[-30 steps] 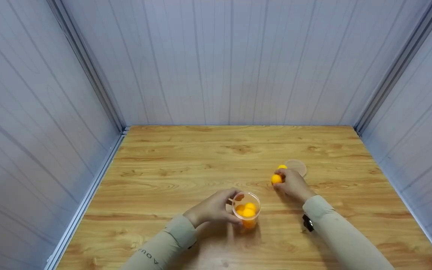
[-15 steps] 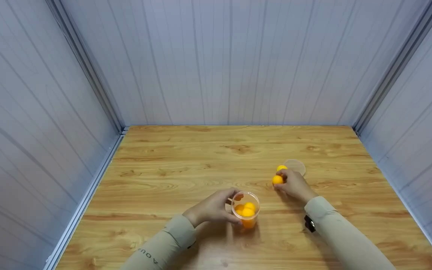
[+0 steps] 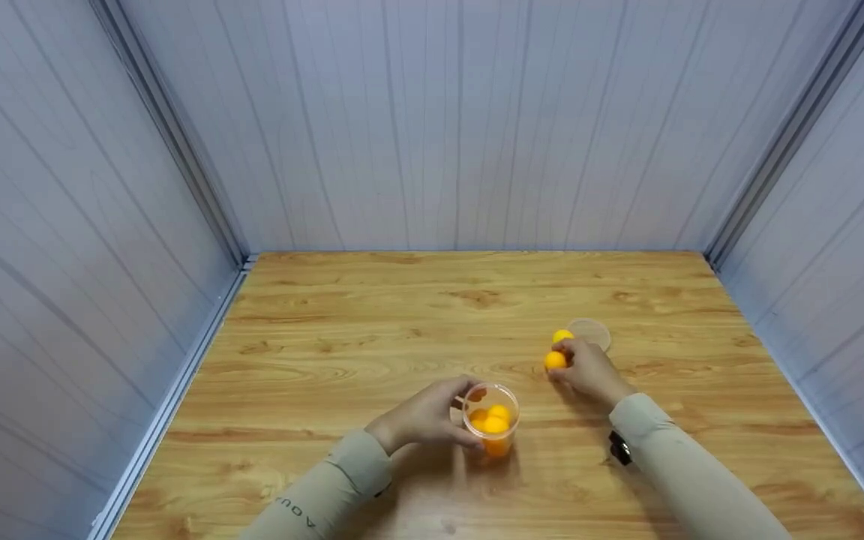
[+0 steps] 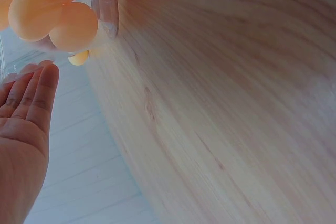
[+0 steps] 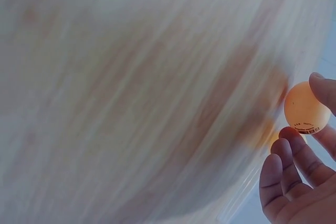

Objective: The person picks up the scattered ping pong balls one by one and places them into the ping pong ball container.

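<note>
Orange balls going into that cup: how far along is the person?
Partly done. Several orange balls already sit in the clear cup, which the left hand holds steady on the table. The right hand is pinching one ball near the lid. Another loose ball lies just behind it, so at least these two remain outside.

My cup (image 3: 492, 420) is clear glossy plastic; the balls (image 3: 554, 360) are smooth matt plastic; the tabletop (image 3: 372, 337) is grained wood.
</note>
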### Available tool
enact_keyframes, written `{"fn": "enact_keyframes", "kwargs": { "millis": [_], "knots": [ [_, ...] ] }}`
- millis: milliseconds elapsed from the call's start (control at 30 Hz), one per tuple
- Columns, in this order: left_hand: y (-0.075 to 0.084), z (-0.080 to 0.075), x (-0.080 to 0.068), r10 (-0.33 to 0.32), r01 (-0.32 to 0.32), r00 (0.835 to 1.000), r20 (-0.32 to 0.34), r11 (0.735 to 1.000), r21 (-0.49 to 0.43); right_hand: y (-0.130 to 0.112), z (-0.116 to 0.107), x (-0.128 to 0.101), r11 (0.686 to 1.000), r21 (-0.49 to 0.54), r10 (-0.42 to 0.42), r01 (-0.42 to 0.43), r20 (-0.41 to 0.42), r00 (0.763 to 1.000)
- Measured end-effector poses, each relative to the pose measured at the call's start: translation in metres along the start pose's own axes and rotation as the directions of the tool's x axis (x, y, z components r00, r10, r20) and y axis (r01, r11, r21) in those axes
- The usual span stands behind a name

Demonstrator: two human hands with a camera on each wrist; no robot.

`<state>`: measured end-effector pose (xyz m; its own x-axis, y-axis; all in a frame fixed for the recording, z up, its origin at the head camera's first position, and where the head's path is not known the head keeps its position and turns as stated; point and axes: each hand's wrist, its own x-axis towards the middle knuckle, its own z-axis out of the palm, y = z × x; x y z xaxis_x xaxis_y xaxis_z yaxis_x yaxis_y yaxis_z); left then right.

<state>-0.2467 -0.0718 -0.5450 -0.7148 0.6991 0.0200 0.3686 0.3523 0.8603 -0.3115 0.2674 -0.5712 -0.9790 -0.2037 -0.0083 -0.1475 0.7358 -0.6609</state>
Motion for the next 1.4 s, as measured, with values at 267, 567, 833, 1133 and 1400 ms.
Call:
{"fn": "enact_keyframes", "kwargs": {
  "millis": [267,567,833,1133,1400],
  "knots": [
    [0.001,0.000,-0.001,-0.014,0.014,1.000,-0.002,1.000,0.009,-0.004,-0.002,-0.007,1.000,0.011,-0.028,0.029,-0.031,0.999],
    [0.001,0.000,0.000,-0.023,0.023,1.000,-0.005,1.000,-0.008,-0.018,-0.009,-0.016,0.999,0.034,-0.034,0.036,-0.049,0.998],
    [0.001,0.001,0.000,-0.008,0.008,1.000,-0.004,1.000,0.001,-0.030,-0.011,-0.018,0.996,0.034,-0.079,0.081,-0.054,0.995],
    [0.001,0.000,-0.001,0.001,-0.001,1.000,-0.007,1.000,0.005,-0.048,-0.010,-0.023,0.989,0.061,-0.127,0.132,-0.080,0.989],
    [0.000,0.001,0.000,0.000,0.000,1.000,-0.011,1.000,-0.023,-0.063,-0.008,-0.030,0.979,0.079,-0.183,0.189,-0.085,0.979]
  ]
}}
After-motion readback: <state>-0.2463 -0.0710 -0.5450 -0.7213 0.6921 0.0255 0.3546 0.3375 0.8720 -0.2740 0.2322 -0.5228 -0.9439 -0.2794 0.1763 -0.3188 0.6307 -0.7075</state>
